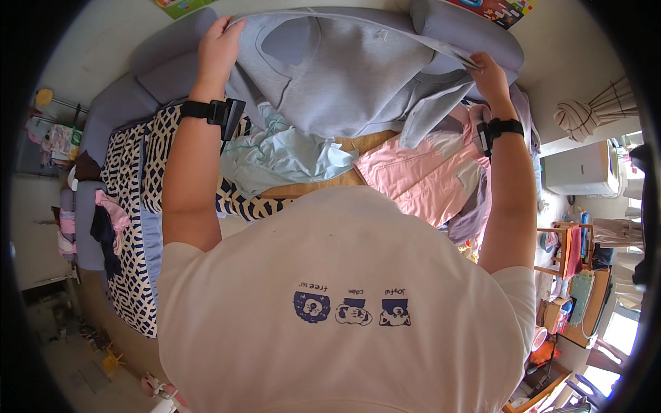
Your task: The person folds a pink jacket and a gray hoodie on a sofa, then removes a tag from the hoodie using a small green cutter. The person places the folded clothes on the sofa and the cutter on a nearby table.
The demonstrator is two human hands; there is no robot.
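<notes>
A grey knit-like garment is stretched wide between my two hands, its upper edge pulled almost taut. My left hand pinches one end of that edge, and my right hand grips the other. Two rounded openings, probably armholes, show in the cloth, and its lower part hangs down in folds. Beneath it lie a crumpled pale blue garment and a pink jacket-like garment. A purple garment shows partly under the pink one. Each of my wrists wears a black strap with a device.
A grey sofa runs along the back and left, with a navy-and-cream patterned cover on its seat. Pink and dark clothes drape over its left arm. At right are a tied curtain, a white appliance and wooden furniture.
</notes>
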